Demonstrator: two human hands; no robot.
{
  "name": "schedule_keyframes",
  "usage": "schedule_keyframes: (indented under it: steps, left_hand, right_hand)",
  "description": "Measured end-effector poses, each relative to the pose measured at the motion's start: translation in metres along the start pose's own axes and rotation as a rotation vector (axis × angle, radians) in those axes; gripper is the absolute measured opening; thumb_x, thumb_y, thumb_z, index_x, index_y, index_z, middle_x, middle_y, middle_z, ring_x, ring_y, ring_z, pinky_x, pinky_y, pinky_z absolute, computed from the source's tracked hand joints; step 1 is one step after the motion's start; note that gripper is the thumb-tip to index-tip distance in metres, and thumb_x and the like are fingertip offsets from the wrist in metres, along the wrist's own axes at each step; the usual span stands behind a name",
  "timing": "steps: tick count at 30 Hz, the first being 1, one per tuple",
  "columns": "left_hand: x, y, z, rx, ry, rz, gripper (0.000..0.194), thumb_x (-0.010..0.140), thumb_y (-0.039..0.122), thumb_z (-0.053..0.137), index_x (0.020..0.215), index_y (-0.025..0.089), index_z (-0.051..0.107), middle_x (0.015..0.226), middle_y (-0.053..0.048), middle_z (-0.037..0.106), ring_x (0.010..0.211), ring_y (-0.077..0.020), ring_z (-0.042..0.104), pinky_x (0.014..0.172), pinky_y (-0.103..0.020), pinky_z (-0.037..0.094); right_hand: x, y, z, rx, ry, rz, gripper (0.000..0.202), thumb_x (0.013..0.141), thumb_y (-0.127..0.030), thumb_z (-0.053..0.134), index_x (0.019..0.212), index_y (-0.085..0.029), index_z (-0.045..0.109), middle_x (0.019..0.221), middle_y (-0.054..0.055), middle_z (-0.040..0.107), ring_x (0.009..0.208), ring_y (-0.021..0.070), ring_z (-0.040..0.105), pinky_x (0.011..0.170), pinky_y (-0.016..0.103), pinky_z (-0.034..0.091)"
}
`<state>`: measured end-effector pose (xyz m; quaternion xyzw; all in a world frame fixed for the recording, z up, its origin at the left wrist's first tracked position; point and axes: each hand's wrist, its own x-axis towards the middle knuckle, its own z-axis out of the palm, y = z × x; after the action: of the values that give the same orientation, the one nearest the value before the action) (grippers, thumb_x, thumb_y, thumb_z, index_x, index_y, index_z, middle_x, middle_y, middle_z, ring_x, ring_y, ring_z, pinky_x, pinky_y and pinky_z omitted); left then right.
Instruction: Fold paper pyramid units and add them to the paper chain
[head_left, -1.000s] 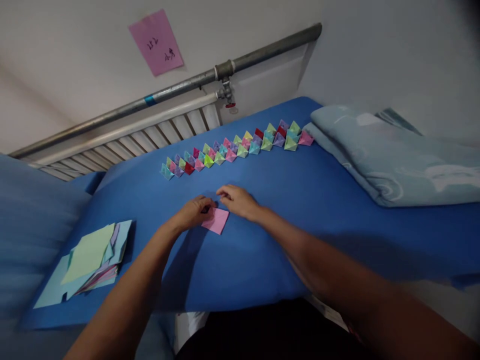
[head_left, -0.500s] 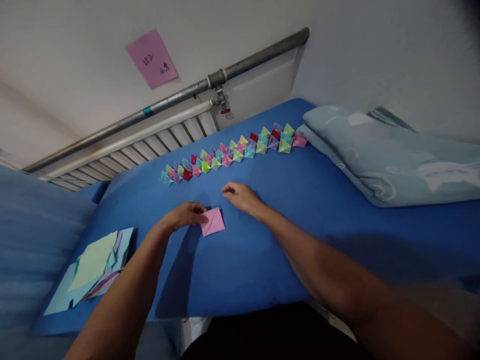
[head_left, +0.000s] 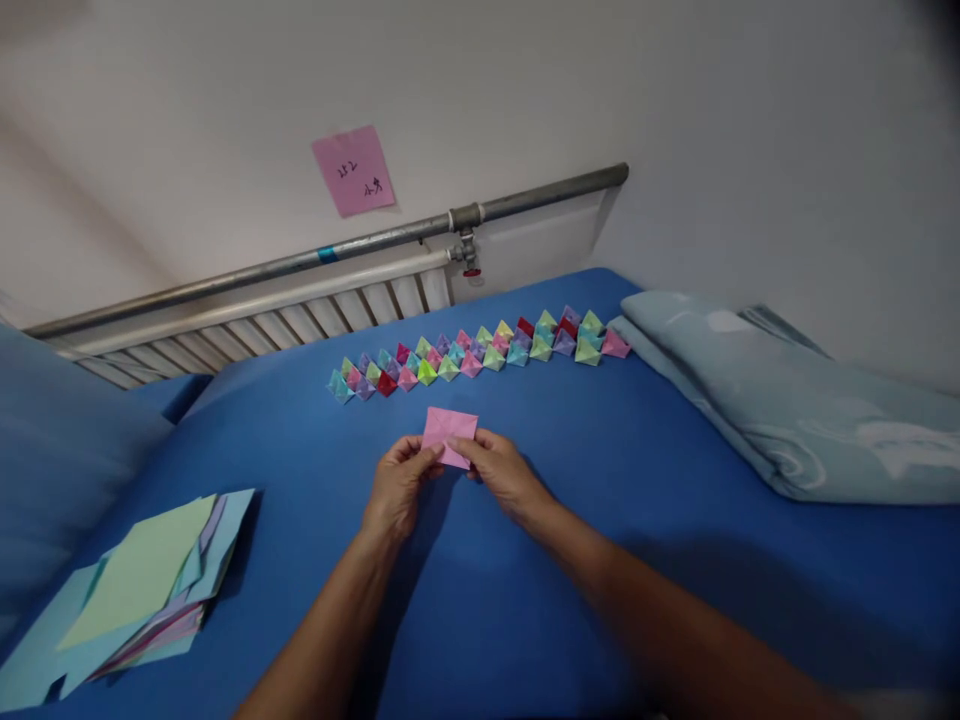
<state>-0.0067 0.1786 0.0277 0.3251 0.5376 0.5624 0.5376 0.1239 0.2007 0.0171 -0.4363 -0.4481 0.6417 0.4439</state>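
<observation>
A small pink folded paper square is held up over the blue bed surface. My left hand pinches its lower left edge, thumb on the front. At its lower right, my right hand grips it too, with the thumb lying across its face. Fingers behind the paper are partly hidden. Beyond my hands, rows of small folded paper pieces in pink, green, purple, blue, red and yellow stand side by side.
A stack of coloured paper sheets lies at the lower left. At the right is a folded pale blue blanket. A radiator and metal pipe run along the wall, below a pink note. A blue curtain hangs left.
My right hand has come in from being apart and now grips the pink paper. The paper has been raised and turned, its diagonal-fold face no longer showing. The view has shifted.
</observation>
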Motion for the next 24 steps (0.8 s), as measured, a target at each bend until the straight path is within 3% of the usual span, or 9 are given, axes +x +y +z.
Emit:
schedule_keyframes:
  steps: [5, 9, 16, 20, 24]
  left_hand:
    - [0.002, -0.007, -0.001, -0.03, -0.078, -0.054, 0.035, 0.05, 0.032, 0.088, 0.072, 0.014, 0.068, 0.071, 0.0, 0.067, 0.062, -0.0101, 0.059, 0.06, -0.022, 0.046]
    - [0.013, 0.005, -0.016, 0.088, -0.237, -0.121, 0.03, 0.058, 0.036, 0.084, 0.072, 0.015, 0.069, 0.067, -0.002, 0.066, 0.06, -0.0106, 0.057, 0.061, -0.023, 0.044]
    - [0.025, 0.021, -0.033, 0.34, -0.444, -0.131, 0.023, 0.06, 0.034, 0.081, 0.067, 0.016, 0.069, 0.062, -0.001, 0.062, 0.057, -0.0113, 0.053, 0.059, -0.025, 0.041]
    - [0.025, 0.016, -0.033, 0.377, -0.436, -0.141, 0.022, 0.06, 0.034, 0.079, 0.062, 0.016, 0.067, 0.057, 0.001, 0.059, 0.053, -0.01, 0.05, 0.056, -0.024, 0.037]
    - [0.024, 0.016, -0.037, 0.352, -0.454, -0.143, 0.023, 0.063, 0.037, 0.077, 0.059, 0.016, 0.067, 0.057, -0.001, 0.06, 0.055, -0.0114, 0.052, 0.059, -0.026, 0.041]
  right_hand:
    - [0.007, 0.007, -0.004, -0.072, 0.048, -0.013, 0.024, 0.068, -0.038, 0.062, 0.078, -0.017, 0.067, 0.069, 0.0, 0.063, 0.061, 0.0121, 0.05, 0.057, 0.024, 0.038]
    - [0.005, 0.006, -0.009, -0.196, -0.042, -0.024, 0.022, 0.069, -0.033, 0.062, 0.081, -0.016, 0.069, 0.073, 0.0, 0.064, 0.065, 0.0127, 0.053, 0.063, 0.025, 0.041]
    - [0.001, 0.003, -0.008, -0.343, -0.154, 0.034, 0.016, 0.071, -0.03, 0.059, 0.074, -0.017, 0.066, 0.065, -0.002, 0.059, 0.058, 0.0102, 0.048, 0.055, 0.023, 0.035]
    - [0.001, 0.005, -0.008, -0.361, -0.182, 0.034, 0.017, 0.07, -0.033, 0.057, 0.073, -0.018, 0.064, 0.062, -0.003, 0.054, 0.055, 0.0094, 0.043, 0.053, 0.023, 0.032]
    - [0.003, 0.005, -0.008, -0.346, -0.184, 0.059, 0.016, 0.068, -0.03, 0.056, 0.071, -0.017, 0.063, 0.064, -0.002, 0.056, 0.057, 0.0103, 0.045, 0.054, 0.023, 0.033]
